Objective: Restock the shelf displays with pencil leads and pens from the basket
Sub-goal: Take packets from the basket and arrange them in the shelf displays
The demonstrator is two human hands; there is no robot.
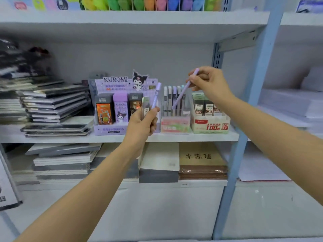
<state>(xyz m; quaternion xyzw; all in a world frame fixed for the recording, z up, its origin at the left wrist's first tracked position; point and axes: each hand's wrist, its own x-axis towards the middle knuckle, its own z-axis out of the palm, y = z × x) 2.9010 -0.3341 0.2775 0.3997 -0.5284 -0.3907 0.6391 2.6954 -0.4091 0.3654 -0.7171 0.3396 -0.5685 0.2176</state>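
Apparently for slotting, right hand (208, 82) pinches lilac pen (182, 96) tilted toward pen display (175, 123); left hand (142, 126) grips spare pen (156, 96) and lead case (146, 106).

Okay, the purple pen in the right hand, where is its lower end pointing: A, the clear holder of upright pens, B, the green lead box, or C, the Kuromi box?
A: the right hand holds the purple pen slanted, its lower end in front of the clear holder.
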